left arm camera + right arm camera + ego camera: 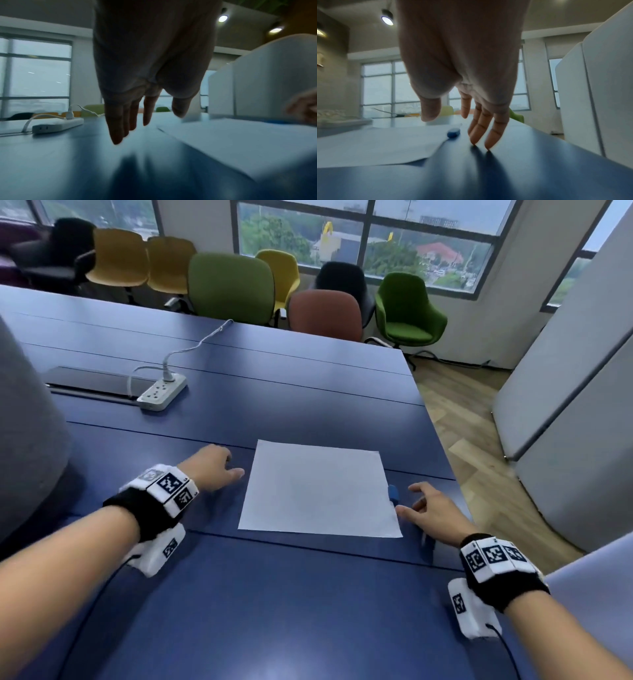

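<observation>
Nearest, a blue desk [281, 604] is seen, crossed by both forearms. At far left a white power strip [161, 394] is laid on it. Next, the left hand [214, 465] is held relaxed and empty, just left of a white sheet of paper [318, 489]. A small blue object [393, 494] is seen at the sheet's right edge. Just beside it the right hand [433, 508] is spread loose, nothing grasped, with two fingertips [489, 144] set on the desk.
</observation>
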The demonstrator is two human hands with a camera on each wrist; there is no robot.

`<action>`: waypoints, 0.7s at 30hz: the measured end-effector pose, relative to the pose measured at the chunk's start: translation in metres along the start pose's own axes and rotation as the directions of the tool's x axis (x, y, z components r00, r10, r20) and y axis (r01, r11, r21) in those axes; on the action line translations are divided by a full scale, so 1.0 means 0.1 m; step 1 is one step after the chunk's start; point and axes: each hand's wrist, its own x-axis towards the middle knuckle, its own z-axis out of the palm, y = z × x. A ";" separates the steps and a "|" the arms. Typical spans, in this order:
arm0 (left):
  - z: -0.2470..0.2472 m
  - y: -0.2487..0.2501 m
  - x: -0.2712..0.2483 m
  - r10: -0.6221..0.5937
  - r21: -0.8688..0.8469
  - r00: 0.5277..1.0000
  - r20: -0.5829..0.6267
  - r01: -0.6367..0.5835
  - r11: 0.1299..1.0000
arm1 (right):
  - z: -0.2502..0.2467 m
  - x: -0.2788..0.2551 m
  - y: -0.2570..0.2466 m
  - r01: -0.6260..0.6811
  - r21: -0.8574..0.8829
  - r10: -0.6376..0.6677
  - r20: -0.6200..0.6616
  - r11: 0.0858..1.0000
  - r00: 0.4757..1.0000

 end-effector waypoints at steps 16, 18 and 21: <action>0.95 0.34 -2.01 0.216 0.145 0.895 0.390 -0.292 0.946 | 0.56 -2.33 -0.46 0.333 0.052 -0.335 0.063 0.942 0.940; 1.00 0.55 -2.13 0.317 0.108 0.838 0.444 -0.402 0.909 | 0.66 -2.42 -0.48 0.316 0.115 -0.322 0.031 0.942 0.946; 0.84 0.58 -2.09 0.352 0.026 0.825 0.443 -0.404 0.914 | 0.76 -2.53 -0.43 0.286 0.123 -0.288 0.001 0.950 0.958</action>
